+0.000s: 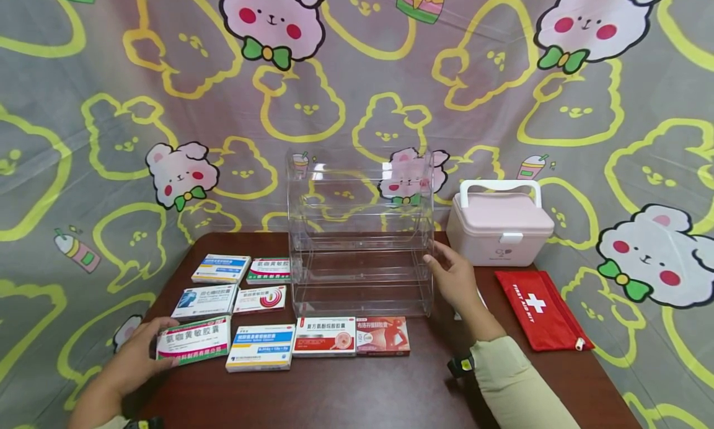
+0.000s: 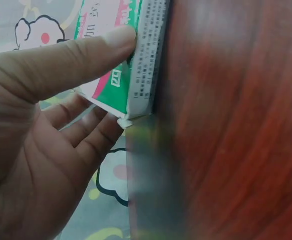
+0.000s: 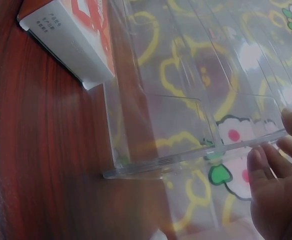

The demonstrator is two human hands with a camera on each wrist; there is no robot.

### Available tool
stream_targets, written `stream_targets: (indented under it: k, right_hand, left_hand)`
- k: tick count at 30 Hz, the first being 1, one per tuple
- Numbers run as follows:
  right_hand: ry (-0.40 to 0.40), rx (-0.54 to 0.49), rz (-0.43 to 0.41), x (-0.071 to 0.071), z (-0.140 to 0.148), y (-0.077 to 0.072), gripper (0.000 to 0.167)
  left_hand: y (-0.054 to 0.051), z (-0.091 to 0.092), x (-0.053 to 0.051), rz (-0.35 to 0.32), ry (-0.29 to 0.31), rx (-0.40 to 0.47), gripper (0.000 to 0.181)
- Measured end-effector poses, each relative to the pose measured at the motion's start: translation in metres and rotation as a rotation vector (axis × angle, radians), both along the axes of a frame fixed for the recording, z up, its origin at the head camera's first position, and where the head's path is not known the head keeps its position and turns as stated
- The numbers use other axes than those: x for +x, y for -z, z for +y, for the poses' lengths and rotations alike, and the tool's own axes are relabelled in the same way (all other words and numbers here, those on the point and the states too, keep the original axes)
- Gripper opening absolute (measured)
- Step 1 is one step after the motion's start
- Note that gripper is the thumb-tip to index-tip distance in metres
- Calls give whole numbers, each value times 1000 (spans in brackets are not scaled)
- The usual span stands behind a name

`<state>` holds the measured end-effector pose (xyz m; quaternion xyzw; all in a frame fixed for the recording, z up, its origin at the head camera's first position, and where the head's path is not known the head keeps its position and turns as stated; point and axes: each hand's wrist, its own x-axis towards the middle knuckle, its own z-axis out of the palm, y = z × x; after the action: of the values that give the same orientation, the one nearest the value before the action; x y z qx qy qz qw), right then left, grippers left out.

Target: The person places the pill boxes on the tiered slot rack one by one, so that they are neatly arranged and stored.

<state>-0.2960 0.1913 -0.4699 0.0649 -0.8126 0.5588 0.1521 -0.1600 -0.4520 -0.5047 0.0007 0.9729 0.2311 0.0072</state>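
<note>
At the left end of the front row, my left hand [image 1: 136, 348] pinches a green, white and pink medicine box [image 1: 193, 340] by its left end. In the left wrist view the thumb lies across the box's printed face, and the other fingers are partly hidden behind it. A clear tiered plastic rack [image 1: 361, 280] stands upright at the middle of the table. Its right side panel is between the thumb and fingers of my right hand [image 1: 454, 280]. Beside the held box lie a blue and white medicine box [image 1: 260, 348], a red and white one [image 1: 325, 337] and an orange-red one [image 1: 383, 336].
Several more medicine boxes [image 1: 204, 300] lie in rows left of the rack. Right of it stands a pink lidded case [image 1: 500, 230] with a white handle. A red first aid pouch [image 1: 538, 311] lies on the brown table [image 1: 390, 392]. Patterned cloth [image 1: 357, 106] hangs behind.
</note>
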Motion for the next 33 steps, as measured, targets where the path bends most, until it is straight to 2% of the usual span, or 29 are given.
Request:
stream_targets:
  k: [7, 11, 14, 18, 22, 25, 27, 30, 33]
  right_hand:
    - [1, -15, -6, -1, -1, 3, 46]
    - [3, -31, -2, -1, -1, 3, 46]
    - [15, -39, -2, 0, -2, 4, 46]
    - [31, -44, -7, 0, -3, 5, 44]
    - [43, -39, 2, 0, -4, 7, 44]
    - [46, -45, 19, 0, -5, 9, 44]
    - [47, -46, 28, 0, -5, 10, 44]
    - [47, -57, 23, 1, -6, 9, 44]
    - [46, -71, 24, 0, -6, 9, 44]
  left_hand:
    - [-5, -6, -1, -62, -49, 72, 47]
    - [-9, -9, 0, -4, -54, 63, 30]
    - [-14, -11, 2, 3, -65, 78, 26]
    - [-24, -11, 5, -2, -103, 120, 32]
    - [-32, -5, 8, 87, -112, 158, 37]
    - [-38, 5, 8, 186, -100, 219, 39]
    - [-44, 14, 6, 228, -105, 252, 41]
    - [-59, 34, -3, 264, -115, 311, 44]
    - [-73, 58, -19, 322, -131, 381, 46]
